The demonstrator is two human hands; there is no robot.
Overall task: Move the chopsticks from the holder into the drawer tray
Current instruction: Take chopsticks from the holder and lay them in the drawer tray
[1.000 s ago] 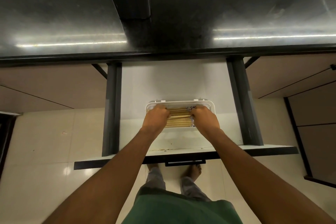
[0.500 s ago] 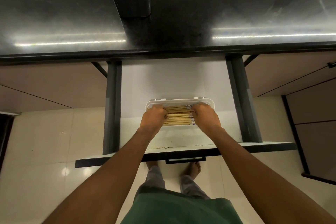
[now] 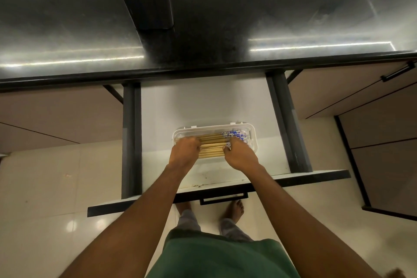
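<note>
Lying flat in the white tray (image 3: pixel 253 134), the chopsticks (image 3: pixel 211 147) are sitting side by side in a neat bundle, running left to right, and both hands are resting on top of them. The left hand (image 3: pixel 185 151) is covering the left part of the bundle, and its grip is closing round the sticks, with the fingers curling down over them. The right hand (image 3: pixel 241 156) is gripping further right, with its fingers curling onto the sticks just where the plain wood is meeting the painted ends. A short bit of the bundle is showing between the two hands. The sticks are looking like pale yellow wood, thin and straight, and their right ends are wearing a blue and white pattern that is too small to read. The tray is looking like smooth plastic, long with round corners, and it is sitting on the flat white bottom of the open drawer (image 3: pixel 203 106), nearer the front. Dark rails are running along the drawer's sides, and a thin black handle (image 3: pixel 222 200) is sticking out in front. Above it, the dark shiny worktop (image 3: pixel 282 7) is carrying the tall grey holder (image 3: pixel 149 4), which is looking like metal, boxy with rounded corners.
</note>
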